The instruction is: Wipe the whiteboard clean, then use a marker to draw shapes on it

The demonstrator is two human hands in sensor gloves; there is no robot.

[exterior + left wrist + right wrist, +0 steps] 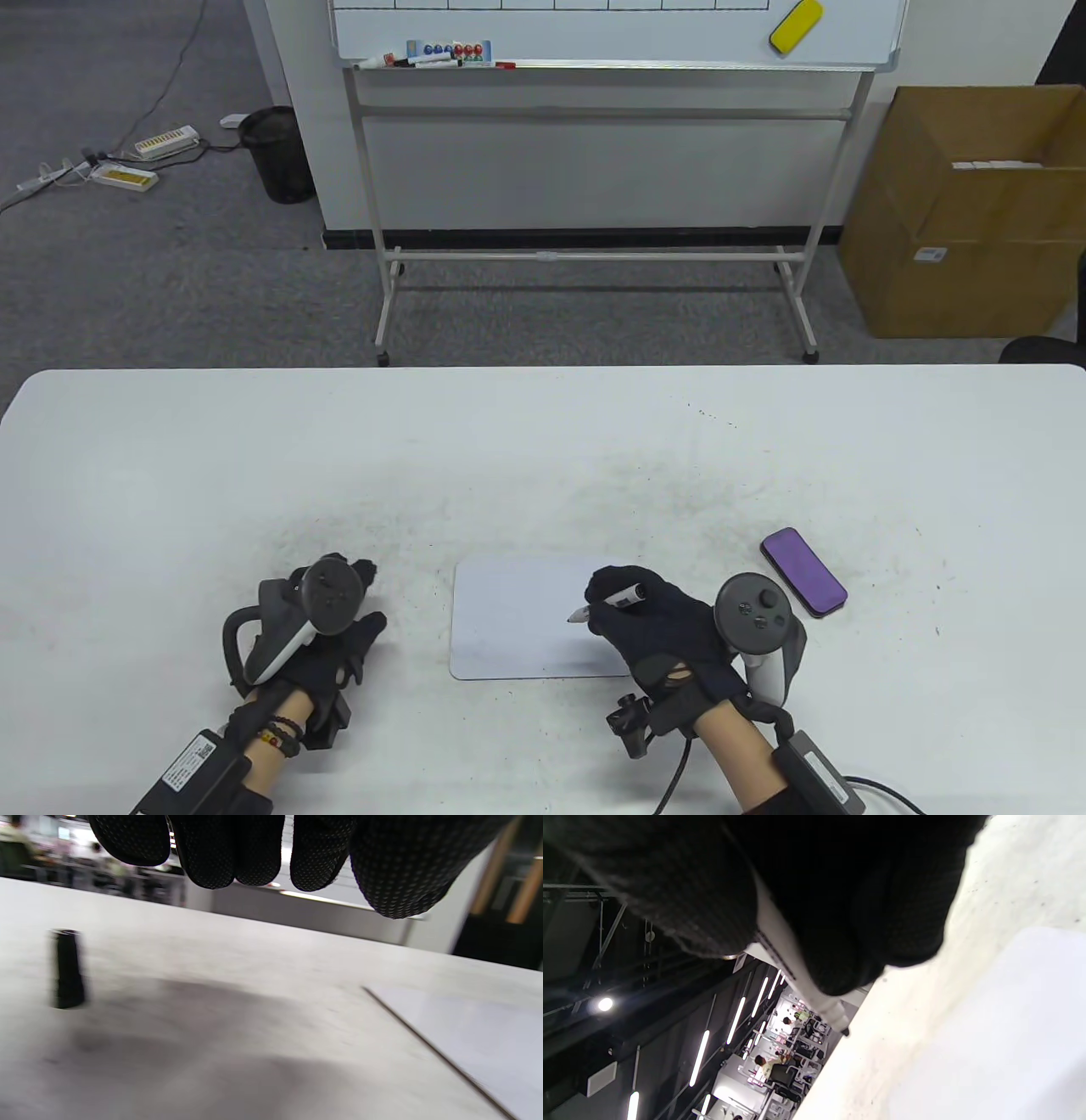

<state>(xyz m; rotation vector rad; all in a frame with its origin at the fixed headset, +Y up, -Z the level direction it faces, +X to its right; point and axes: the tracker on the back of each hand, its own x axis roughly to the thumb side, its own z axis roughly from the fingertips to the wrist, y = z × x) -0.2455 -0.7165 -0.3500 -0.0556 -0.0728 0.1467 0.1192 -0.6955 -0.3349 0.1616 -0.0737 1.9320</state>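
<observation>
A small blank whiteboard lies flat near the table's front edge. My right hand rests over its right part and grips a white-barrelled marker, uncapped, whose dark tip points left just above or on the board. In the right wrist view the marker runs out from under my curled fingers, beside the whiteboard. My left hand lies to the left of the board and holds nothing; its fingers hang relaxed. A black marker cap stands upright on the table, left of the whiteboard's edge.
A flat purple object lies on the table right of my right hand. Beyond the table stand a large whiteboard on a wheeled frame, a cardboard box and a black bin.
</observation>
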